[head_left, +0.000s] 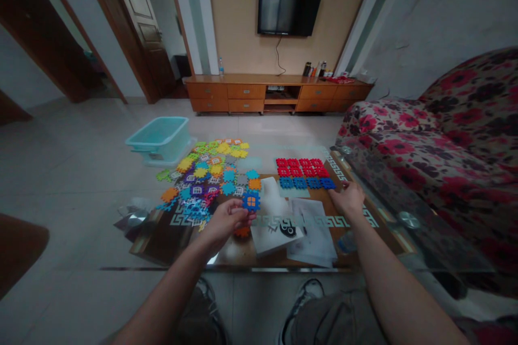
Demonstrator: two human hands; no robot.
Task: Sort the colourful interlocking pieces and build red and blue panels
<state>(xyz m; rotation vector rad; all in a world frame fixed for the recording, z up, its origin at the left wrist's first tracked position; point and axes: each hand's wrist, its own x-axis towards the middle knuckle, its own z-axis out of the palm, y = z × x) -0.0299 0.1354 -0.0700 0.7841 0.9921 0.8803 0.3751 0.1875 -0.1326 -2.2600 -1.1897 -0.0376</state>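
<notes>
My left hand (226,221) is closed on a blue square puzzle tile with an orange window centre (251,201), held just above the glass table (364,237). A heap of several loose coloured tiles (206,175) lies to its left. Further back and right, a joined mat of red tiles (301,167) with a row of blue tiles (307,183) along its near edge lies flat. My right hand (348,198) rests on the table at the mat's near right corner, fingers curled and touching the end blue tile.
White papers and a booklet (291,226) lie under the glass between my hands. A teal plastic bin (159,140) stands on the floor behind the heap. A flowered sofa (445,134) fills the right side. A wooden TV cabinet (279,94) lines the far wall.
</notes>
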